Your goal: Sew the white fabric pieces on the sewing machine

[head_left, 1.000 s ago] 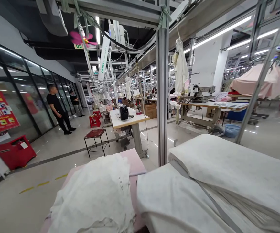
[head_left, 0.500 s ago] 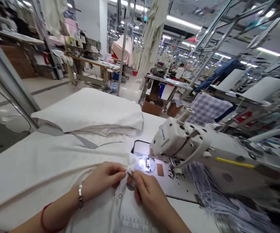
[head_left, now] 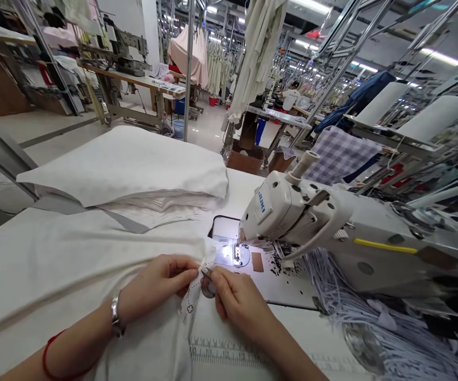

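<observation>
The left hand (head_left: 157, 286) lies on the white fabric (head_left: 74, 259) that is spread across the surface (head_left: 292, 323). Its fingers (head_left: 187, 274) are closed in a pinch on the fabric's edge, where a narrow patterned strip (head_left: 191, 300) hangs down. The right hand (head_left: 237, 301) sits just beside it, the two nearly touching. Its fingers (head_left: 217, 280) are curled around a small metal tool (head_left: 207, 275), whose thin tip points at the pinched edge; what kind of tool it is cannot be told. A metal bracelet (head_left: 115, 316) circles the left wrist, and a red cord (head_left: 46, 355) sits further up the forearm.

The pinched edge lies just in front of the lit needle plate (head_left: 239, 255) of the sewing machine (head_left: 300, 211), whose white head leans over the surface from the right. A small brown patch (head_left: 257, 262) lies beside the plate, with dark specks scattered near it. Ruler markings (head_left: 221, 354) are printed on the surface below the hands. A bundle of white cords (head_left: 344, 301) trails under the machine arm to the right.

Behind the fabric, a stack of folded white cloth (head_left: 126, 169) rests on the far left part of the surface. Further off stand other sewing stations, hanging garments and a checked cloth (head_left: 338, 156).
</observation>
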Demonstrator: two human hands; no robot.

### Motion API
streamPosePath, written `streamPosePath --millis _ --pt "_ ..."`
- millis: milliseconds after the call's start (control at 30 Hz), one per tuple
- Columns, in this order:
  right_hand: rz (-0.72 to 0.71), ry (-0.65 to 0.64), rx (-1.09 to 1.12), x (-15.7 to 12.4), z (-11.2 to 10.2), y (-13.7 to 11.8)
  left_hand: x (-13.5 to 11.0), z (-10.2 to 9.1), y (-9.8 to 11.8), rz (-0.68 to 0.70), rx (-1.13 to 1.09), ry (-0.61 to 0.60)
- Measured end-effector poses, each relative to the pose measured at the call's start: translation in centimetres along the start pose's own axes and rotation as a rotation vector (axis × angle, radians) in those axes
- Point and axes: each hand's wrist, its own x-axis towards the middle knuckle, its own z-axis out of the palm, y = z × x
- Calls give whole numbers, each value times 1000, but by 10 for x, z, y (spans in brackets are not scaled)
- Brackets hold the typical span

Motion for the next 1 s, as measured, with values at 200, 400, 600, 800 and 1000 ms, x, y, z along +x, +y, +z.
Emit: streamPosePath --millis 200,400,600,800,1000 --pt "-7 -4 13 0 0 0 0 0 4 -8 23 4" --pt "1 -7 2 -1 0 0 -1 1 4 -6 28 3" --pt "-5 -2 2 -1 0 0 0 0 3 -17 47 11" --pt "-12 -7 3 -1 0 0 0 1 2 4 70 6" --pt "-10 0 81 0 3 4 1 5 2 53 82 22"
